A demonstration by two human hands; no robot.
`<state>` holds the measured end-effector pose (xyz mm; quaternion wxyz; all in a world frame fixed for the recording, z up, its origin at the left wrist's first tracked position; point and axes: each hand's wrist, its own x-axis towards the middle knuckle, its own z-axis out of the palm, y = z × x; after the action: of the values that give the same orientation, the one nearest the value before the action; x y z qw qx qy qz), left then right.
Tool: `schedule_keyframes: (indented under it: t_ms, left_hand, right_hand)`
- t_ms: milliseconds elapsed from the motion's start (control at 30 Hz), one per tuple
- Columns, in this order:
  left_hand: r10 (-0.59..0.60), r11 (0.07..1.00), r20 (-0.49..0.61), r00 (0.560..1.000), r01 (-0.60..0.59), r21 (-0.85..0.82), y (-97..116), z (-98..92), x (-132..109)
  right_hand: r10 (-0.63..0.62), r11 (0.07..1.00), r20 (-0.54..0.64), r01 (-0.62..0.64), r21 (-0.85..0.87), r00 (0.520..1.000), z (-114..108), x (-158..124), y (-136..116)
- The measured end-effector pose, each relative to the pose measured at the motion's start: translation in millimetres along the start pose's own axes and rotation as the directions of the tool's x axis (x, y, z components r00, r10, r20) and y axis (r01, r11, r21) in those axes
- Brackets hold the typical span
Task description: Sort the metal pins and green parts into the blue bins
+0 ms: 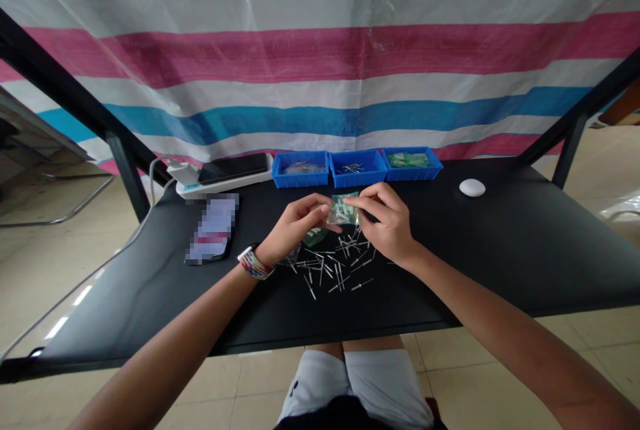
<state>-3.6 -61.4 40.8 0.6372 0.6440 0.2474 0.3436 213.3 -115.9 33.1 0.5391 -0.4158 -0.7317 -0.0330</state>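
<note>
Item, small greenish clear packet [343,214]: held between both hands above the black table [500,250], in front of the blue bins; pale pieces inside, too small for me to identify.

Item, left hand [290,227]: thumb and forefinger pinched closed on the packet's left edge.

Item, right hand [389,222]: fingers bent and nearly together at the packet's right edge, gripping it; I cannot see every contact. I judge the two-sided hold keeps the limp film spread and steady.

Item, loose metal pins [312,291]: scattered below the hands, probably laid there for easy reach.

Item, green packet [314,237]: on the table, partly hidden by the left hand.

Containers, three blue bins in a row at the back, presumably to keep kinds apart and the front free:
- left bin [301,181]: what look to me like clear packets;
- middle bin [359,180]: a few metal pins;
- right bin [413,175]: green packets.

Item, white oval object [472,188]: well apart, right.

Item, phone [213,227]: flat, left.
</note>
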Motion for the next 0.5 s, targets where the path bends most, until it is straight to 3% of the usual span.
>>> schedule_keyframes:
  t_ms: [100, 167, 267, 367, 433, 500]
  left_hand:
    - [0.022, 0.999, -0.045, 0.999, -0.024, -0.031, -4.4, -1.9, 1.5]
    - [0.047, 0.998, -0.084, 0.995, -0.049, -0.030, -6.9, -3.8, 2.8]
    - [0.078, 0.996, -0.107, 0.991, -0.081, -0.027, -9.7, -5.7, 4.4]
    - [0.104, 0.994, -0.082, 0.991, -0.105, -0.009, -10.4, -5.0, 4.6]
    - [0.111, 0.994, -0.061, 0.992, -0.111, 0.018, -9.4, -3.6, 3.9]
    - [0.114, 0.992, -0.057, 0.992, -0.111, 0.054, -7.8, -2.8, 3.0]
  right_hand:
    - [0.052, 0.994, 0.037, -0.055, 0.093, 0.998, 1.4, 0.1, -2.5]
    - [0.174, 0.947, 0.076, -0.188, 0.259, 0.982, 2.8, 0.8, -4.6]
    - [0.409, 0.719, 0.220, -0.462, 0.519, 0.885, 7.9, 0.3, -4.5]
    - [0.499, 0.515, 0.364, -0.608, 0.605, 0.786, 16.0, -1.9, 0.0]
    - [0.514, 0.489, 0.385, -0.631, 0.603, 0.767, 19.8, -2.7, 4.2]
    - [0.527, 0.542, 0.332, -0.610, 0.577, 0.782, 19.0, -1.1, 9.5]
